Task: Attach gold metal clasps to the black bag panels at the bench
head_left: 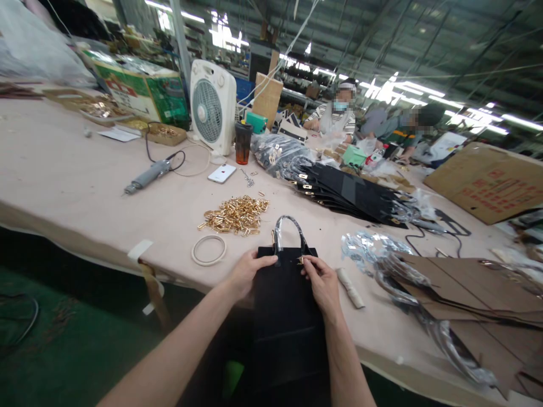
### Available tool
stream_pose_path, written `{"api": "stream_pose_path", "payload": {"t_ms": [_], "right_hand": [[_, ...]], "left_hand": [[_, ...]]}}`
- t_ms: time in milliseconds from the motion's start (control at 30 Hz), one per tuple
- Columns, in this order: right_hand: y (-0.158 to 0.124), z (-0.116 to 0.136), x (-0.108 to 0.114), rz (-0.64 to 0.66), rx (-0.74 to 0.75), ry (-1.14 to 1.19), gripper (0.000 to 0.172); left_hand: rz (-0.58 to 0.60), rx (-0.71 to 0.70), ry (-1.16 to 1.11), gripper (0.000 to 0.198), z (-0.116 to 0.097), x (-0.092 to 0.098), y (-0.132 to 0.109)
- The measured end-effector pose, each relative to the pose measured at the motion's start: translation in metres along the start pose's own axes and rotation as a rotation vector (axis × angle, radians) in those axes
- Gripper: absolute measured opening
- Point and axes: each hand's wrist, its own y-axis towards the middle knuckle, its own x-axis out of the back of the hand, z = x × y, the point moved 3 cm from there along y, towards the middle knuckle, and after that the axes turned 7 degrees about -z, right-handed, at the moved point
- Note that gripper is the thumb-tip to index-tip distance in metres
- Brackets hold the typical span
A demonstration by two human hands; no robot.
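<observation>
A black handbag [284,299] lies at the table's near edge, its plastic-wrapped handle [288,226] arching away from me. My left hand [248,271] grips the bag's top left edge, thumb on top beside the handle's left base. My right hand [320,280] pinches a small gold fitting [300,260] at the bag's top edge near the handle's right base. A heap of gold metal fittings [235,215] lies just beyond the bag to the left.
A roll of tape [208,250], a white phone [222,173], an electric screwdriver [148,176], a white fan [212,107] and a dark cup [243,142] sit on the pink table [63,169]. Stacked black bags [348,192] and cardboard pieces [475,288] lie right. Two people work at the far end.
</observation>
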Motion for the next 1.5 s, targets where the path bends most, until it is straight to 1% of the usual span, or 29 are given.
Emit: {"api": "stream_pose_path", "payload": {"t_ms": [67, 100, 200, 267, 433, 533, 667, 733, 833, 1033, 1133, 1233, 1367, 1500], "right_hand": [[-0.002, 0.0, 0.001, -0.009, 0.009, 0.015, 0.041], [-0.003, 0.0, 0.002, -0.017, 0.013, 0.02, 0.04], [-0.004, -0.001, 0.004, -0.035, 0.024, 0.018, 0.037], [-0.004, -0.002, 0.004, -0.039, 0.034, 0.005, 0.035], [-0.004, -0.003, 0.001, -0.032, 0.107, -0.017, 0.031], [-0.005, 0.001, -0.001, -0.036, 0.146, -0.029, 0.03], [-0.003, 0.01, -0.002, -0.027, 0.19, -0.074, 0.029], [-0.001, 0.016, -0.001, -0.017, 0.229, -0.108, 0.027], [0.002, 0.021, -0.002, 0.003, 0.309, -0.154, 0.025], [0.006, 0.024, 0.001, 0.097, 0.411, -0.213, 0.025], [0.007, 0.025, 0.007, 0.187, 0.443, -0.25, 0.025], [0.008, 0.026, 0.012, 0.27, 0.463, -0.285, 0.03], [0.012, 0.026, 0.013, 0.292, 0.528, -0.322, 0.03], [0.015, 0.023, 0.011, 0.314, 0.54, -0.343, 0.027]], "left_hand": [[0.059, 0.108, -0.111, 0.033, 0.008, -0.005, -0.003], [0.084, 0.162, -0.163, 0.032, 0.012, -0.008, -0.005], [0.158, 0.3, -0.267, 0.04, 0.022, -0.014, -0.009], [0.172, 0.346, -0.303, 0.047, 0.024, -0.017, -0.011], [0.158, 0.357, -0.343, 0.058, 0.022, -0.02, -0.009], [0.161, 0.35, -0.345, 0.061, 0.022, -0.022, -0.009], [0.16, 0.301, -0.328, 0.063, 0.02, -0.024, -0.01], [0.153, 0.281, -0.322, 0.062, 0.02, -0.024, -0.011], [0.147, 0.288, -0.322, 0.063, 0.021, -0.024, -0.01], [0.145, 0.343, -0.333, 0.066, 0.025, -0.021, -0.008], [0.138, 0.353, -0.325, 0.066, 0.026, -0.02, -0.007], [0.148, 0.353, -0.336, 0.066, 0.026, -0.021, -0.007], [0.163, 0.361, -0.354, 0.067, 0.025, -0.021, -0.008], [0.154, 0.343, -0.356, 0.065, 0.025, -0.022, -0.008]]}}
